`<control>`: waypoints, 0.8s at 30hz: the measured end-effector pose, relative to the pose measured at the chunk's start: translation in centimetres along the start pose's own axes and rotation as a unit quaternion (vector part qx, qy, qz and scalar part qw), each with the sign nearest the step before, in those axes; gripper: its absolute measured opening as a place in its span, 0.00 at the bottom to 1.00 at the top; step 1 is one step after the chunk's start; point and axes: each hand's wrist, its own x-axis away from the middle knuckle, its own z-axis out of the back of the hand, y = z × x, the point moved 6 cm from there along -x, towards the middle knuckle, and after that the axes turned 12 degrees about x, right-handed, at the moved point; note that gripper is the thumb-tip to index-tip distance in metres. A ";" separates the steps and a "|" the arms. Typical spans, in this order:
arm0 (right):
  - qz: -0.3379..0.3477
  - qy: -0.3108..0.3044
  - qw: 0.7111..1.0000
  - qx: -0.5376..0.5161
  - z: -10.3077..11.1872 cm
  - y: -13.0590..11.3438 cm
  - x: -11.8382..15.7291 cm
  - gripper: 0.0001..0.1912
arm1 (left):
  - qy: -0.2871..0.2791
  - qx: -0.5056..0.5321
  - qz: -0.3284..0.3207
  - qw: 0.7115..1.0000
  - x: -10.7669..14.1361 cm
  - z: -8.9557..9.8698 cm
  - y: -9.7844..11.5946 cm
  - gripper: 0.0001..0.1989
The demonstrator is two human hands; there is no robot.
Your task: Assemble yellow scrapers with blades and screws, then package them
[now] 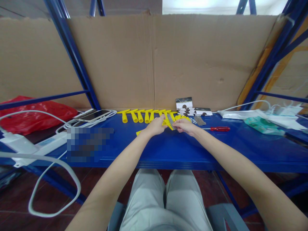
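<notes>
- A yellow plastic piece sits between the hands, over the worktop's middle, with a flat grey strip against it.
- The left hand's fingers are narrowed on the yellow piece; the right hand's fingertips pinch the strip's lower end.
- The strip could slip or skew if that small pinch loosens; if its edge is sharp, which cannot be told, a slip could nick a finger.
- Just behind, a row of yellow T-shaped pieces crowds the back edge; a forward push could knock them.
- Small printed packets stand behind the right hand, and a red-handled screwdriver lies beside its wrist.
- Toward the left end lie a phone and white cables.
</notes>
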 end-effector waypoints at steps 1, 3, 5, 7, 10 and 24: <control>-0.001 -0.001 1.000 -0.003 0.0 0.0 0.0 0.13 | -0.001 0.000 -0.014 1.000 0.0 0.0 0.1 0.22; -0.001 -0.009 1.000 -0.008 0.0 0.0 0.0 0.13 | -0.017 0.000 -0.043 0.999 0.0 -0.3 0.4 0.22; -0.001 -0.027 1.000 -0.007 0.0 0.0 0.1 0.15 | -0.034 -0.002 -0.054 0.998 0.0 -0.6 0.3 0.20; 0.000 -0.048 0.999 -0.005 0.0 0.0 0.2 0.16 | -0.040 -0.013 -0.052 0.998 -0.1 -0.7 0.2 0.19; 0.003 -0.072 0.997 -0.006 0.3 0.0 0.4 0.16 | -0.034 -0.042 -0.047 0.997 -0.1 -0.6 0.3 0.19; 0.013 0.027 1.000 -0.007 1.9 -0.3 0.3 0.07 | -0.080 -0.039 -0.119 0.989 0.5 -1.3 2.0 0.20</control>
